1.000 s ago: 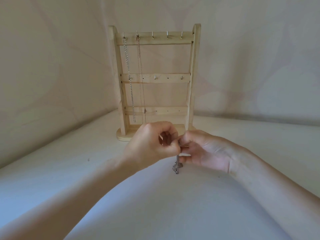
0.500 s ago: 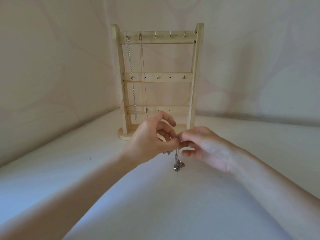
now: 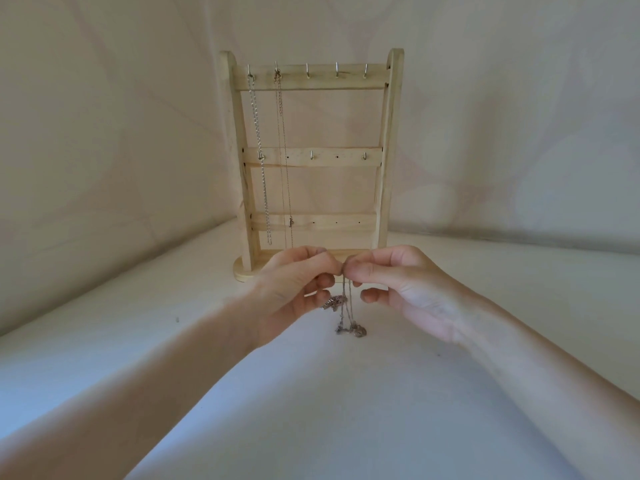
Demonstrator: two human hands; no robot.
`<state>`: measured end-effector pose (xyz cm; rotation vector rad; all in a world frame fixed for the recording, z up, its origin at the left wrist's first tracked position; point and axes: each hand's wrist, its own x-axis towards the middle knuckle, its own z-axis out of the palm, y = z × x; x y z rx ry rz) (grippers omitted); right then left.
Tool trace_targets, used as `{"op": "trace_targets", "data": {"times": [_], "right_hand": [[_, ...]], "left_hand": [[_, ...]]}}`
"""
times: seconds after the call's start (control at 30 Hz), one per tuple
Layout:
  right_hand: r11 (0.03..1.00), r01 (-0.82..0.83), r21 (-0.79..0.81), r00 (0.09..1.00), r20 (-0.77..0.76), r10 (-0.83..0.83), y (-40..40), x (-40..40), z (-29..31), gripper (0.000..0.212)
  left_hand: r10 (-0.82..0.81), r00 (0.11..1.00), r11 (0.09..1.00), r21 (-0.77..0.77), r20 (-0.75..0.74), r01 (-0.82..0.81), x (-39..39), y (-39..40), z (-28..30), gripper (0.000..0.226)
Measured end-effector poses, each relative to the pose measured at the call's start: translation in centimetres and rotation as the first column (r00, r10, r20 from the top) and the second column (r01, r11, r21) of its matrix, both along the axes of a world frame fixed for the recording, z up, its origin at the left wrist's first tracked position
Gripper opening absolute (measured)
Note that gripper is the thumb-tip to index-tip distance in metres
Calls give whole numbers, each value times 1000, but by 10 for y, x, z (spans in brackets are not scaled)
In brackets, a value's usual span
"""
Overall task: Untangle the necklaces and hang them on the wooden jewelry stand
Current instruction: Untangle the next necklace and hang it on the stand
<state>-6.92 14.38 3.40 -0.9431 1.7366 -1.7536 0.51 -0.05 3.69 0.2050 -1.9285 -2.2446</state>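
pale table (image 3: 346, 427) meets the walls behind the wooden stand (image 3: 389, 150); near its foot my left hand (image 3: 294, 289) and right hand (image 3: 408, 285) both pinch a tangled necklace (image 3: 348, 313).

Dim, soft, warm light leaves only faint shadows and no glare, the wide-angle lens bows the wall (image 3: 104, 133) and forearms outward near the edges, and the whole picture looks slightly soft, its fine detail smeared.
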Motion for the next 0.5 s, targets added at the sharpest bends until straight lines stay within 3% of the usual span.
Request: {"op": "trace_targets", "data": {"times": [0.17,0.2,0.27,0.33,0.4,0.5], "right_hand": [[1000,-10,3,1000,-23,10,-2,-2,-2,10],[1000,12,17,999,-40,-11,-2,0,-1,4],[992,113,62,985,-139,-104,-3,2,-2,15],[966,251,60,923,-317,-219,-5,3,-5,19],[946,325,5,800,-535,-272,-10,5,-6,15],[945,324,-43,654,-711,-257,-15,2,-13,26]], "left_hand": [[-29,999,999,31,21,28,0,0,0,22],[-8,1000,1000,26,25,8,-1,1,-1,22],[49,998,999,12,34,-49,-1,1,-3,23],[110,993,994,-8,41,-110,-3,1,-4,20],[175,984,984,-26,43,-174,-3,2,-6,14],[233,972,971,-64,32,-230,-4,4,-8,12]]}}
